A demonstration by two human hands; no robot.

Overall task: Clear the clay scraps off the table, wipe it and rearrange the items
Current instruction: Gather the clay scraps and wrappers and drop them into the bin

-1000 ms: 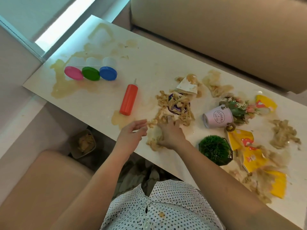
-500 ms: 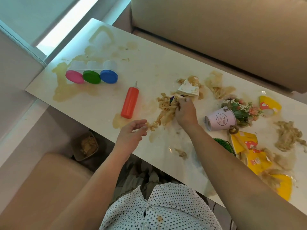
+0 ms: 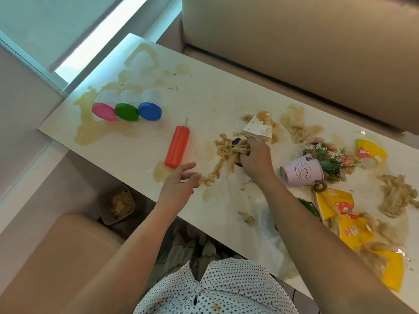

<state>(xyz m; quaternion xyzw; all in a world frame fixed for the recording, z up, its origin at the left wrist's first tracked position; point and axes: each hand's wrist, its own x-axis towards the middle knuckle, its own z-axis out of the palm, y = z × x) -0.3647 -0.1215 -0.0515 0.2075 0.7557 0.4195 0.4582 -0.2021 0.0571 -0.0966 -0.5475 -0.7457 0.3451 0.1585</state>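
On the surface (image 3: pixel 204 98), right hand (image 3: pixel 255 158) clenched round a clump of clay scraps (image 3: pixel 226 152) at centre, left hand (image 3: pixel 179 182) loose-fingered at the near edge, fingertips touching the strand's end, tipped pink bucket (image 3: pixel 302 172) reading "FLOWERS & GARDEN", orange squeeze bottle (image 3: pixel 178 145) lying left.

On the bench (image 3: pixel 204 103) the jars (image 3: pixel 127 109) are at the far left. The bottle (image 3: pixel 177 147) lies right of them, nearer the front edge. Right of the bottle lie scraps (image 3: pixel 226 152), then the bucket (image 3: pixel 301 173) on its side. The bin (image 3: pixel 106 209) stands on the floor before the bench, left.
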